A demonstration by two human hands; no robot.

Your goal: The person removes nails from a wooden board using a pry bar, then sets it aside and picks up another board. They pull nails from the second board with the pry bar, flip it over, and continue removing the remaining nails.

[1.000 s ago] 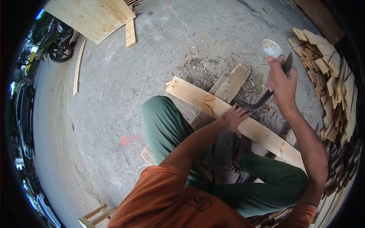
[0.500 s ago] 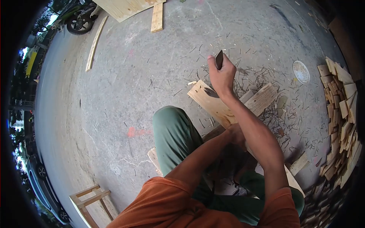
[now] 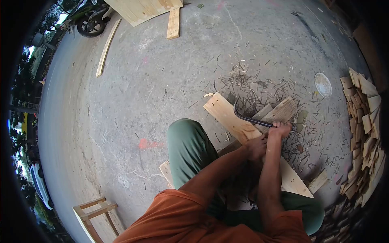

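A long pale board lies slanting in front of my knees, with small dark marks near its far end. My left hand is on this board, its fingers partly hidden. Just right of it, my right hand is wrapped round the shaft of a dark metal pry bar. The bar's curved end reaches over the board's right edge. Under and beside the board, a weathered wood piece points away to the right. Many loose nails lie scattered on the concrete around the wood.
A pile of wood pieces stands at the right. Near it is a round white disc on the floor. A wooden frame is at the lower left. A plywood panel, a narrow plank and a thin strip lie farther off.
My right hand has come down and back from beyond the board's far end. The bar now lies low across the board. My left hand stays near the same spot.
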